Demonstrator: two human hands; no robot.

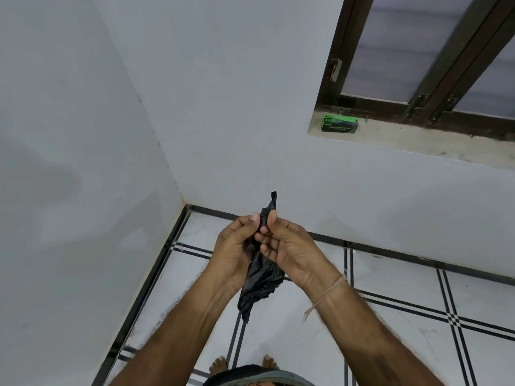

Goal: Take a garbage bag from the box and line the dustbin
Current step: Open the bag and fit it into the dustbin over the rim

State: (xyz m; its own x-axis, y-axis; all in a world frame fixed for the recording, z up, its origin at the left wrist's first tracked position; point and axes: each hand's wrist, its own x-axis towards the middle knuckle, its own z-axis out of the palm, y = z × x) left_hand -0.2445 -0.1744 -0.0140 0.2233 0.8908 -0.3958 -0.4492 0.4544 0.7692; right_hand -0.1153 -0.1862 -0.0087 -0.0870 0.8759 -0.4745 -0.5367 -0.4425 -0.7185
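Garbage bag [260, 285]: black, thin film, bunched into a narrow crumpled strip; held in the air in front of the body, above the tiled floor [390, 277] near the corner of the room; it touches nothing but the hands.

Left hand [237, 246] and right hand [287, 246] meet at the upper part of the strip; fingers [255, 220] of both are clamped on the film, thumbs side by side at the top; a short tip pokes up above them; the lower part hangs free below the palms.

Box [339, 123]: green, at the left end of the window sill [404, 142], well apart from the hands; dustbin not in view.

Step in hand, as I read it: finding the mouth and parting the layers.

- Rub the film between thumb and forefinger so the two layers slide on each other; pulling before they part only stretches it.
- Cannot tell which end is the mouth; if the top will not split, turn the strip and try the hanging end.
- Once parted, draw the hands apart evenly and shake downward to let air in.
- Film looks flimsy; a hard tug at the pinch may tear it; keep the pull light.
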